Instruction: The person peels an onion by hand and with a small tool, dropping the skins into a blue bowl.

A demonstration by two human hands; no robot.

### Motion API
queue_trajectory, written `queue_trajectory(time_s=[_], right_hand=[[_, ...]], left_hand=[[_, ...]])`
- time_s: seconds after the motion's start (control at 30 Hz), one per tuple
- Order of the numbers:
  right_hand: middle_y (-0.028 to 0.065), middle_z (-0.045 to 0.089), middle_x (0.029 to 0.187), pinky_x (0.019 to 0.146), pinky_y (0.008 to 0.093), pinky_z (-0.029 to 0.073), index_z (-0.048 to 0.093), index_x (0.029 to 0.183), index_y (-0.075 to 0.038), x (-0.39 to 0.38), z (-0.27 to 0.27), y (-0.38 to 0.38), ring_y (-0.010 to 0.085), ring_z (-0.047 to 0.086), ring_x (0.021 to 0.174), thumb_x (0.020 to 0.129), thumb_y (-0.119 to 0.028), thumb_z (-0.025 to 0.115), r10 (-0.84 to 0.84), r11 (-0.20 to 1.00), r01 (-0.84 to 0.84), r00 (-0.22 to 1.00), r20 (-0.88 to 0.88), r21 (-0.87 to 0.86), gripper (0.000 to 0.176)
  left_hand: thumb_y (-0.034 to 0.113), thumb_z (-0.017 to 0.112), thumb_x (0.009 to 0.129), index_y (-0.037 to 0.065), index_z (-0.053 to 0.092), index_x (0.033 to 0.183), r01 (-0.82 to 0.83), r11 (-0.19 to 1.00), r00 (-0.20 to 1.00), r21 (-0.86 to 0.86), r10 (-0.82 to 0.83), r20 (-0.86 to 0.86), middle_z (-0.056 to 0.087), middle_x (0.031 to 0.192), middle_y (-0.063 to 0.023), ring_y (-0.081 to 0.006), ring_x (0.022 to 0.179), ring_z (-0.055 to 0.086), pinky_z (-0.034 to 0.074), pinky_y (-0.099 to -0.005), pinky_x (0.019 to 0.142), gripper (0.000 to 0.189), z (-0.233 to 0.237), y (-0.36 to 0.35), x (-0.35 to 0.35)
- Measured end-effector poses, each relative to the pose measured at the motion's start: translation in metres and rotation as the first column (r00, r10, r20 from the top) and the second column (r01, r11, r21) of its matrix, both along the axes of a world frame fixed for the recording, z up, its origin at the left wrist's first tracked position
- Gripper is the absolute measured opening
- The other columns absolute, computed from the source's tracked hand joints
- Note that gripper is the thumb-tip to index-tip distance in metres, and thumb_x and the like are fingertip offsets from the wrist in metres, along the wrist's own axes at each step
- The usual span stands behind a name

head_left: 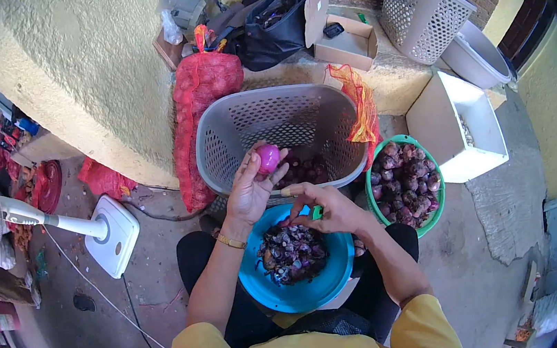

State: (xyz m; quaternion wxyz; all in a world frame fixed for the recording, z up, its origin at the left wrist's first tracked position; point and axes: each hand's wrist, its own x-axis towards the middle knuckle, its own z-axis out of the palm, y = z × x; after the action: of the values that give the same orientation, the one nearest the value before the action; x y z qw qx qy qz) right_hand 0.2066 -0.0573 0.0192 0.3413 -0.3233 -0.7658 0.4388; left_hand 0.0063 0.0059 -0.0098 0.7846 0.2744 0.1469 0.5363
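Note:
My left hand [250,188] holds up a smooth, bright purple red onion [268,159] at the near rim of the grey laundry basket [214,103]. My right hand [330,207] is closed around what looks like a small green-handled knife [316,212]; its blade is hard to make out. Below both hands, a blue basin [301,298] between my legs holds dark onion skins and scraps [293,252]. Several red onions [306,170] lie at the bottom of the grey basket. To the right, a green basket [376,221] is full of unpeeled red onions [405,183].
A full red mesh sack [208,85] leans left of the grey basket, and an orange net [357,108] hangs over its right rim. A white box [450,128] stands at right. At left is a white fan [54,219] with its cord on the floor.

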Motion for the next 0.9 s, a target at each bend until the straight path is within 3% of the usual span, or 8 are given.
queue_trajectory(time_s=[0.2, 0.3, 0.37, 0.47, 0.67, 0.73, 0.8, 0.9], right_hand=[[0.0061, 0.073, 0.09, 0.069, 0.0282, 0.052, 0.05, 0.142, -0.013, 0.007, 0.003, 0.002, 0.0137, 0.068, 0.078, 0.079, 0.005, 0.076, 0.027, 0.999, -0.027, 1.0, 0.007, 0.029, 0.071], [0.0095, 0.072, 0.105, 0.067, 0.0302, 0.052, 0.046, 0.147, -0.011, 0.008, 0.001, 0.004, 0.0169, 0.069, 0.084, 0.076, -0.001, 0.08, -0.011, 0.998, 0.011, 1.0, 0.003, 0.061, 0.079], [0.0117, 0.068, 0.123, 0.067, 0.0279, 0.05, 0.041, 0.151, -0.01, 0.002, 0.001, 0.005, 0.0147, 0.067, 0.088, 0.075, -0.003, 0.083, -0.306, 0.931, 0.329, 0.94, -0.153, 0.161, 0.087], [0.013, 0.062, 0.133, 0.067, 0.0273, 0.05, 0.032, 0.155, -0.008, -0.002, 0.001, 0.012, 0.0156, 0.065, 0.093, 0.076, 0.001, 0.082, -0.346, 0.916, 0.385, 0.903, -0.256, 0.117, 0.095], [0.0145, 0.061, 0.134, 0.077, 0.0295, 0.053, 0.023, 0.158, -0.008, 0.009, -0.007, 0.02, 0.0169, 0.065, 0.101, 0.076, 0.003, 0.081, -0.277, 0.956, 0.293, 0.924, -0.262, 0.022, 0.101], [0.0144, 0.061, 0.135, 0.078, 0.03, 0.053, 0.022, 0.158, -0.008, 0.009, -0.008, 0.02, 0.0173, 0.066, 0.102, 0.077, 0.003, 0.08, -0.256, 0.963, 0.269, 0.925, -0.282, 0.009, 0.101], [0.0135, 0.064, 0.132, 0.075, 0.0283, 0.053, 0.025, 0.158, -0.008, 0.009, -0.008, 0.021, 0.0176, 0.068, 0.101, 0.078, 0.003, 0.079, -0.282, 0.941, 0.32, 0.922, -0.264, 0.113, 0.097], [0.0128, 0.066, 0.128, 0.072, 0.0255, 0.052, 0.029, 0.156, -0.007, 0.004, -0.017, 0.018, 0.016, 0.068, 0.095, 0.079, 0.002, 0.079, -0.35, 0.921, 0.385, 0.884, -0.31, 0.056, 0.093]], left_hand=[[0.031, 0.057, 0.101, 0.005, 0.048, 0.137, 0.04, 0.999, 0.999, 0.019, -0.04, -0.034, 0.057, 0.133, -0.0125, -0.0276, 0.123, 0.057, 0.044, -0.047, 0.111, 0.045, -0.002, -0.002, 0.002], [0.03, 0.061, 0.099, 0.005, 0.046, 0.138, 0.052, 0.997, 0.996, 0.055, -0.047, -0.078, 0.057, 0.133, -0.0136, -0.0266, 0.122, 0.058, 0.046, -0.0428, 0.109, 0.048, -0.003, -0.003, 0.002], [0.029, 0.063, 0.098, 0.005, 0.046, 0.137, 0.102, 0.994, 0.992, 0.042, -0.098, -0.082, 0.057, 0.132, -0.0138, -0.0267, 0.121, 0.059, 0.048, -0.0413, 0.107, 0.049, -0.003, -0.002, 0.002], [0.025, 0.065, 0.097, 0.005, 0.047, 0.134, 0.201, 0.979, 0.976, 0.023, -0.198, -0.095, 0.057, 0.129, -0.013, -0.0271, 0.119, 0.061, 0.051, -0.0414, 0.104, 0.046, 0.006, -0.006, 0.006], [0.023, 0.064, 0.098, 0.007, 0.049, 0.129, 0.252, 0.968, 0.955, -0.011, -0.251, -0.157, 0.058, 0.127, -0.0113, -0.0228, 0.116, 0.063, 0.057, -0.0396, 0.097, 0.038, 0.006, -0.012, 0.006], [0.022, 0.064, 0.098, 0.007, 0.048, 0.132, 0.389, 0.91, 0.92, -0.143, -0.391, 0.016, 0.059, 0.126, -0.01, -0.0217, 0.115, 0.063, 0.057, -0.0379, 0.097, 0.041, 0.009, -0.008, -0.001], [0.02, 0.065, 0.098, 0.007, 0.048, 0.133, 0.336, 0.936, 0.937, -0.102, -0.343, -0.065, 0.059, 0.126, -0.0097, -0.021, 0.115, 0.063, 0.057, -0.0377, 0.097, 0.041, 0.017, -0.009, 0.0], [0.016, 0.064, 0.097, 0.007, 0.048, 0.133, 0.258, 0.965, 0.951, -0.041, -0.262, -0.163, 0.057, 0.129, -0.0111, -0.0208, 0.115, 0.062, 0.057, -0.0363, 0.095, 0.041, 0.021, -0.008, 0.0]])
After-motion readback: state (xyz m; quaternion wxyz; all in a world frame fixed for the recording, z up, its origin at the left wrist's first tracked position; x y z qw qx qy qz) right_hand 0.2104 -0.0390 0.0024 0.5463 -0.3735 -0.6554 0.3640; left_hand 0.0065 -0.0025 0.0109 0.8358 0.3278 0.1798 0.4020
